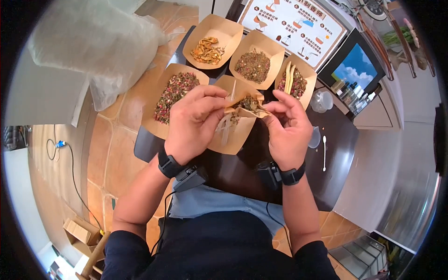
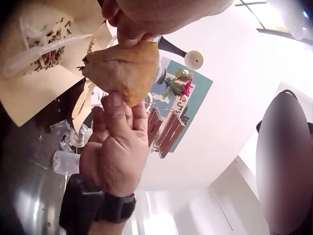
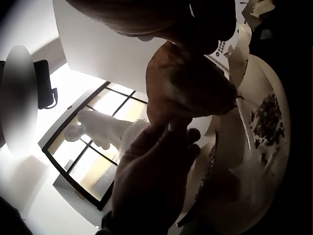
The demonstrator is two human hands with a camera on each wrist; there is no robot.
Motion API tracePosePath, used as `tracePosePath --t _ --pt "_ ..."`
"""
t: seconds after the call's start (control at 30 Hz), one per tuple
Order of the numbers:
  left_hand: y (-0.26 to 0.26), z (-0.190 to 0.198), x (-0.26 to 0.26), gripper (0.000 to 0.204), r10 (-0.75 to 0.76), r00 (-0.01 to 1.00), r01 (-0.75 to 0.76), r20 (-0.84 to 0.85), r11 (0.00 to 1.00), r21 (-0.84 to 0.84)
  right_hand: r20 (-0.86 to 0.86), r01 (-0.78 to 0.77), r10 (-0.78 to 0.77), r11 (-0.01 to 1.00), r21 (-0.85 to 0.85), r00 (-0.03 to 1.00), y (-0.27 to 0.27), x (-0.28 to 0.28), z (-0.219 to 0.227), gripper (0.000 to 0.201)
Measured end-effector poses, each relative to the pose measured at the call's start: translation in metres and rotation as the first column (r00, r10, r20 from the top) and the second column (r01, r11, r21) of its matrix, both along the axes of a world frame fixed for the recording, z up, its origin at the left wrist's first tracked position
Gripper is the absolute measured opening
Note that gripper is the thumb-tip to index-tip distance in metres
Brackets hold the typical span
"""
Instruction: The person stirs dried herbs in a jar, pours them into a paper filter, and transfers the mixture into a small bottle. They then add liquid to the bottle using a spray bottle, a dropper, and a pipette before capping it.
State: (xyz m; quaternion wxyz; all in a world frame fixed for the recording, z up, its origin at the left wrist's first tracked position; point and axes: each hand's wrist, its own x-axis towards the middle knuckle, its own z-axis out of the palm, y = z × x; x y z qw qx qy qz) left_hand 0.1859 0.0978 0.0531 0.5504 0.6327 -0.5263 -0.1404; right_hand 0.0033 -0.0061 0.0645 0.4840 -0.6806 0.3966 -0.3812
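Observation:
Both hands hold a small brown paper pouch (image 1: 247,106) stuffed with dried herbs, just above a paper tray (image 1: 235,137) that has a clear plastic spoon (image 1: 227,126) lying in it. My left hand (image 1: 223,105) pinches the pouch's left edge. My right hand (image 1: 273,108) pinches its right edge. In the left wrist view the pouch (image 2: 124,66) hangs between the left fingertips (image 2: 132,29) above and the right hand (image 2: 115,147) below. The right wrist view shows the pouch (image 3: 190,88) dark against the light, with the left hand (image 3: 151,181) under it.
Four more paper trays stand behind on the dark table (image 1: 261,163): orange peel (image 1: 207,49), green herbs (image 1: 253,65), red-green petals (image 1: 175,91), and petals with pale sticks (image 1: 294,81). Clear plastic cups (image 1: 322,100), a white spoon (image 1: 324,151), an instruction card (image 1: 294,23) and a screen (image 1: 357,65) lie right.

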Motion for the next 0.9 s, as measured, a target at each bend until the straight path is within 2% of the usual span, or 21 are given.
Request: tracePosePath --t 0.07,0.1,0.2,0.37,0.47,0.53,0.57,0.63,0.73,0.83,0.9 --pt "-0.001 0.005 -0.001 0.018 -0.089 0.996 0.089 -0.021 0.995 0.034 -0.002 -0.046 0.046 0.999 0.02 0.999 0.003 0.003 0.004 0.04" --pt "-0.002 0.009 -0.004 0.018 -0.098 0.991 0.103 -0.088 0.993 0.064 -0.001 -0.039 0.039 0.999 0.022 0.999 0.002 0.003 0.003 0.04" --pt "-0.008 0.009 0.002 0.017 -0.034 0.999 0.035 -0.009 0.998 0.054 0.04 -0.019 0.019 1.0 -0.016 0.999 -0.004 0.004 0.0 0.039" --pt "-0.011 0.008 0.004 0.016 -0.053 0.994 0.06 -0.091 0.995 0.078 0.036 -0.013 0.014 1.0 -0.028 0.999 -0.007 0.002 0.002 0.036" --pt "-0.014 0.002 -0.001 0.027 -0.14 0.982 0.151 -0.128 0.985 0.081 0.073 -0.046 0.045 0.999 0.016 0.996 -0.004 0.005 0.004 0.037" --pt "-0.015 0.005 -0.006 0.042 -0.138 0.957 0.19 -0.255 0.963 0.19 0.098 -0.067 0.062 0.996 0.052 0.993 -0.002 0.005 0.004 0.038" --pt "-0.015 0.006 -0.008 0.042 -0.14 0.957 0.191 -0.252 0.963 0.19 0.112 -0.079 0.072 0.995 0.06 0.991 -0.002 0.004 0.004 0.039" --pt "-0.016 0.007 -0.01 0.053 -0.133 0.905 0.223 -0.405 0.958 0.183 0.13 -0.091 0.082 0.994 0.065 0.988 -0.002 0.004 0.002 0.039" --pt "-0.016 0.009 -0.011 0.054 -0.131 0.941 0.211 -0.311 0.947 0.24 0.187 -0.128 0.109 0.988 0.091 0.976 -0.002 0.001 -0.006 0.039" --pt "-0.016 0.008 -0.01 0.057 -0.105 0.97 0.167 -0.217 0.943 0.288 0.198 -0.145 0.134 0.989 0.042 0.971 -0.005 0.001 -0.012 0.043" --pt "-0.016 0.005 -0.01 0.057 -0.109 0.968 0.17 -0.224 0.948 0.271 0.103 -0.171 0.167 0.985 0.029 0.981 -0.008 0.0 -0.017 0.045"
